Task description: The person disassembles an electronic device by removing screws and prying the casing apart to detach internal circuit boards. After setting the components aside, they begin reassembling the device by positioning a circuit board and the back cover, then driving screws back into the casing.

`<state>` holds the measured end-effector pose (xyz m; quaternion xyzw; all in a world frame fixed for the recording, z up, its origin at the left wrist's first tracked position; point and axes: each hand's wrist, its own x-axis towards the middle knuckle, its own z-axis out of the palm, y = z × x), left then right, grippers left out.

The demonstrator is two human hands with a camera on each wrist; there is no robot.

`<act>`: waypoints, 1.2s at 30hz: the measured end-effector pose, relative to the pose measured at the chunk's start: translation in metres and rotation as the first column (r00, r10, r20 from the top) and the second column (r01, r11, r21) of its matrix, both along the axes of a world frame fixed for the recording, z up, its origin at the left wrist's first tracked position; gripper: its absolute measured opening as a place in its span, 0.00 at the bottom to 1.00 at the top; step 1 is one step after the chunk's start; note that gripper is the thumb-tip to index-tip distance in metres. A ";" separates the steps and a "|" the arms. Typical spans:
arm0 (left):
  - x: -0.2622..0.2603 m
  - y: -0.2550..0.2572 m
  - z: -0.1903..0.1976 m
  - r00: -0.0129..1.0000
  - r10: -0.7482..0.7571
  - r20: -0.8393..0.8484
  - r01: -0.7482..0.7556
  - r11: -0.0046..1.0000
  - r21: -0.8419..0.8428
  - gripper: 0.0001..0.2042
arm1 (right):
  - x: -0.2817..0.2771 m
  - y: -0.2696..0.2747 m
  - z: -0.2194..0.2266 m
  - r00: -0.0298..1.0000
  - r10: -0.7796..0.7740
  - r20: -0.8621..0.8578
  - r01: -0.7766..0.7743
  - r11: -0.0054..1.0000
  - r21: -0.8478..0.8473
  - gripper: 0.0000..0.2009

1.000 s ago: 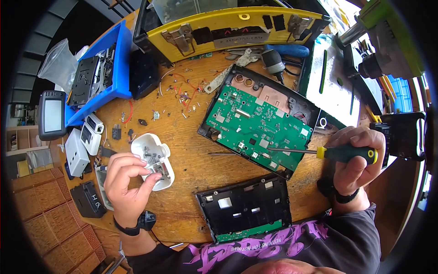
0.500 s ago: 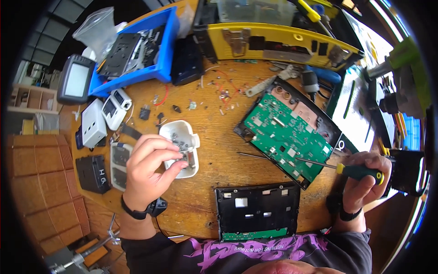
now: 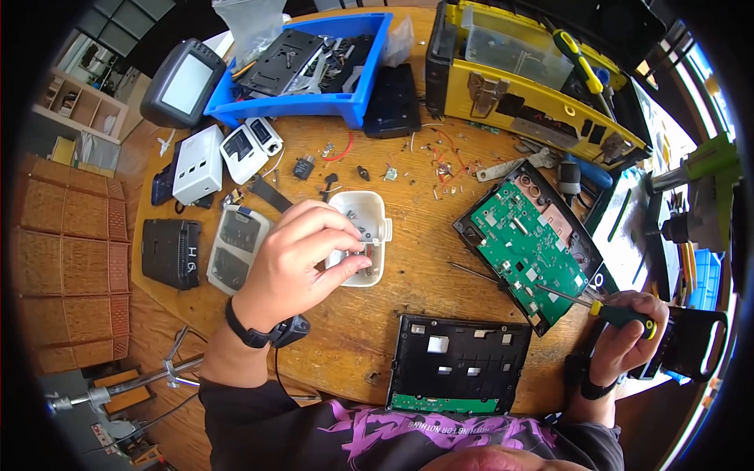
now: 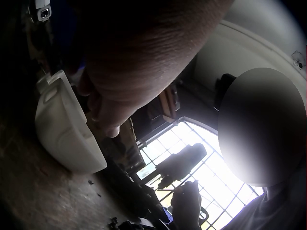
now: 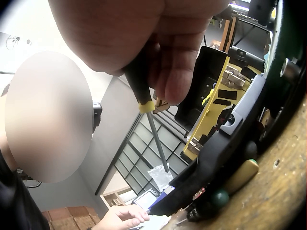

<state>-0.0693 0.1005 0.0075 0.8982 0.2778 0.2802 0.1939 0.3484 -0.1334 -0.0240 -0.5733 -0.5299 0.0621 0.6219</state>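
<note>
We see a green circuit board (image 3: 538, 255) in its black case (image 3: 585, 245), lying at a slant on the wooden counter (image 3: 334, 349), right of the middle of the frame. Our right grip (image 3: 620, 349), at the lower right, is wrapped around the handle of a screwdriver (image 3: 626, 317). Its tip points over the board, but we can't tell if they touch. Near the middle, our left grip (image 3: 292, 257) is over a white box (image 3: 371, 204), fingers bent. We can't tell if it pinches any of the small metal bits (image 3: 359, 229) there, which look like screws. A black panel (image 3: 487, 385) lies at the bottom of the frame.

We think this step is picking out or dropping a screw. If picking, the next move calls for a careful pinch on just one, with the screwdriver held steady off the board.
</note>
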 end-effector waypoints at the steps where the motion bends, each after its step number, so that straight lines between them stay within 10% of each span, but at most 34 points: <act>1: -0.001 0.000 -0.001 1.000 -0.003 -0.004 0.003 1.000 -0.005 0.14 | -0.008 0.009 0.002 0.995 -0.096 0.025 0.096 0.995 0.026 0.30; 36: -0.005 -0.003 -0.006 0.999 -0.021 0.033 0.020 1.000 0.017 0.12 | -0.001 0.007 -0.002 0.998 -0.040 0.048 0.039 0.999 0.029 0.25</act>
